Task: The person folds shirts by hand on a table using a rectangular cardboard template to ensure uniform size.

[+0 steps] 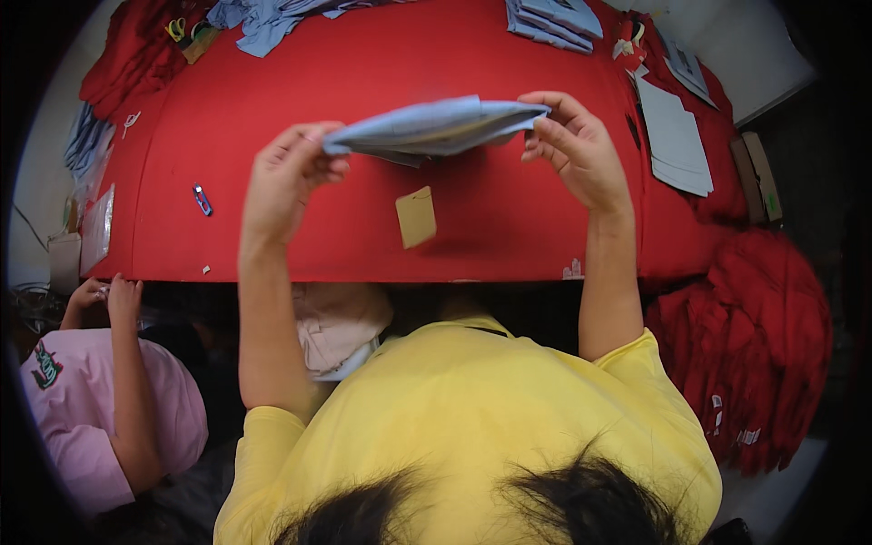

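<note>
Currently, both forearms rise from the lower edge and reach forward over the red table [363, 73]. The left hand [286, 182] is raised above the surface, wrist bent slightly inward, fingers pinched closed on the left end of a folded light-blue fabric piece [436, 127]. The right hand [577, 150] is at matching height, thumb and fingers clamped on the right end. The fabric piece is suspended flat between the two hands, clear of the table. A tan card tag [416, 216] lies on the table beneath it. A small blue clip [202, 200] lies well left. Another person in a pink shirt [100, 400] sits at the lower left.
</note>
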The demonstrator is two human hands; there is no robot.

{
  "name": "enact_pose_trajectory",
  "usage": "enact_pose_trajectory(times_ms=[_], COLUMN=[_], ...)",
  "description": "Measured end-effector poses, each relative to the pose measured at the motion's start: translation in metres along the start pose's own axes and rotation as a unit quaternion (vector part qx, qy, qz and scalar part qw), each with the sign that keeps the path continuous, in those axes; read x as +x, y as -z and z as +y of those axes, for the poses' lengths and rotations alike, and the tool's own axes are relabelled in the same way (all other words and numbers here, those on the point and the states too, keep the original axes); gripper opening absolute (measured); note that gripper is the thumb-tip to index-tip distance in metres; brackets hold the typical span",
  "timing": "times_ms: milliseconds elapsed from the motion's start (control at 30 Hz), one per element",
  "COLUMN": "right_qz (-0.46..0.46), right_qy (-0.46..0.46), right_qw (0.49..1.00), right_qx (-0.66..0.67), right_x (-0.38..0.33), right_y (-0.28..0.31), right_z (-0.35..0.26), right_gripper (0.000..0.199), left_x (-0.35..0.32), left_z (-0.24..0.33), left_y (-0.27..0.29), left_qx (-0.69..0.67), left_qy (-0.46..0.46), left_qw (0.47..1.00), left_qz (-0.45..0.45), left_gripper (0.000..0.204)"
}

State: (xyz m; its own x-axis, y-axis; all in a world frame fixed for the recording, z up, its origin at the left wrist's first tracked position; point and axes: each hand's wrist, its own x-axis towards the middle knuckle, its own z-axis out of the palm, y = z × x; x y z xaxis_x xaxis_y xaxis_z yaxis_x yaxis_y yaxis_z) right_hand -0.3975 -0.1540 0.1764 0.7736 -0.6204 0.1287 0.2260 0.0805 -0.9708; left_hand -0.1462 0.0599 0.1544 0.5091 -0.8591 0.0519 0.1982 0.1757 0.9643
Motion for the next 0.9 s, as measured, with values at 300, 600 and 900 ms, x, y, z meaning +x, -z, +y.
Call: enact_pose_trajectory(times_ms=[300,600,900], right_qz=[-0.049,-0.024,-0.156], right_qy=[0.01,0.07,-0.042], right_qw=[0.965,0.917,0.98], right_qx=[-0.258,-0.392,-0.118], right_x=[0.156,0.217,0.402], right_y=[0.039,-0.011,-0.208], right_z=[0.124,0.2,0.267], right_gripper=[0.017,0.013,0.034], left_x=[0.132,0.208,0.276], left_z=[-0.02,-0.137,0.04], left_y=[0.059,0.155,0.307], left_qx=[0.273,0.4,0.597], left_qy=[0.078,0.084,-0.035], left_qw=[0.953,0.887,0.713], left_qz=[0.107,0.217,0.366], left_gripper=[0.017,0.018,0.03])
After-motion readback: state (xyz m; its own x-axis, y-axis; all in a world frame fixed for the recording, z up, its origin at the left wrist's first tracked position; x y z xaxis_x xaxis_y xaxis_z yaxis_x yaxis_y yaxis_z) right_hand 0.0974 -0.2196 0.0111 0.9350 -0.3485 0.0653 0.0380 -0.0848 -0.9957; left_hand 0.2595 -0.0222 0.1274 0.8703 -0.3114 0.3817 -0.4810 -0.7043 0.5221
